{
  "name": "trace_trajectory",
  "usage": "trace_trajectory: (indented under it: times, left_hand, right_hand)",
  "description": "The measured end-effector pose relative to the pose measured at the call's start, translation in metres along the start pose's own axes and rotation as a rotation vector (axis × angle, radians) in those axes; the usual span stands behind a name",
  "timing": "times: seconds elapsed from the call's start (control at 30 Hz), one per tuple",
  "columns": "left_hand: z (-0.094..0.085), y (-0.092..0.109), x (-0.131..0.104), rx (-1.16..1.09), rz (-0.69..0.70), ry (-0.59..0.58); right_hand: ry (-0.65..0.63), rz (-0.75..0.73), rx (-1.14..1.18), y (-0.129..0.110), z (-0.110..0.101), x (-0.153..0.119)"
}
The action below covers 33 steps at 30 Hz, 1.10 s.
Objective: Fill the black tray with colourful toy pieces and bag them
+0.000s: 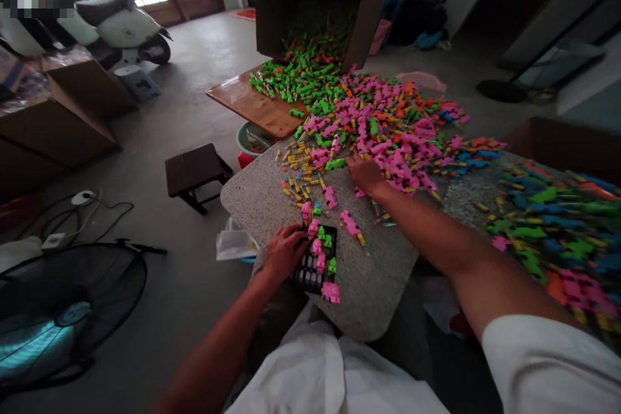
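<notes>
1. Head view: left hand (284,251) low near 6 o'clock, bent loosely at the fingers over the left side of the black rack (310,277); cannot tell how firmly held.
2. Right hand (365,174) just off centre, drawn nearly together at the fingers against the right end of a green piece (336,163); cannot tell whether gripped. Lying on the desk (373,291), a little past 12 o'clock from the rack.
3. Probably light, stiff, smooth plastic, tough but apt to roll or slide. Best pinched across the thick green body, away from the thin end.
4. Rack likely rigid and light; best steadied by an outer edge, clear of the standing pink and green pieces.
5. In the way: a loose pink piece (350,223) at 2 o'clock from the rack, scattered yellow sticks (297,191) toward 11, a dense pink heap (398,155) toward 1.
6. Farther off, at 12: a tipped cardboard box (270,19), spilling green.
</notes>
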<state>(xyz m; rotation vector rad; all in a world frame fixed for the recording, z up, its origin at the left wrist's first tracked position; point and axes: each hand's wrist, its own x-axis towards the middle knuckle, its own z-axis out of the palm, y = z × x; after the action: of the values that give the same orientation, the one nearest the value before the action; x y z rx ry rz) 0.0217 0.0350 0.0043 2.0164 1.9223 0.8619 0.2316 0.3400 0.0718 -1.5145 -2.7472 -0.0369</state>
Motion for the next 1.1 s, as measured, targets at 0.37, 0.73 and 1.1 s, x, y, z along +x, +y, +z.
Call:
trace_trajectory:
  times: [0.37, 0.73, 1.1]
  left_hand:
    - [-0.002, 0.005, 0.005, 0.021, -0.054, -0.043]
    - [0.003, 0.002, 0.008, 0.058, -0.043, -0.019]
    - [0.002, 0.004, 0.008, 0.035, -0.049, -0.015]
  right_hand:
    - [0.076, 0.344, 1.21, -0.092, 0.024, -0.27]
    - [0.05, 0.105, 0.974, -0.135, 0.058, -0.331]
    - [0.05, -0.087, 0.791, -0.14, 0.065, -0.326]
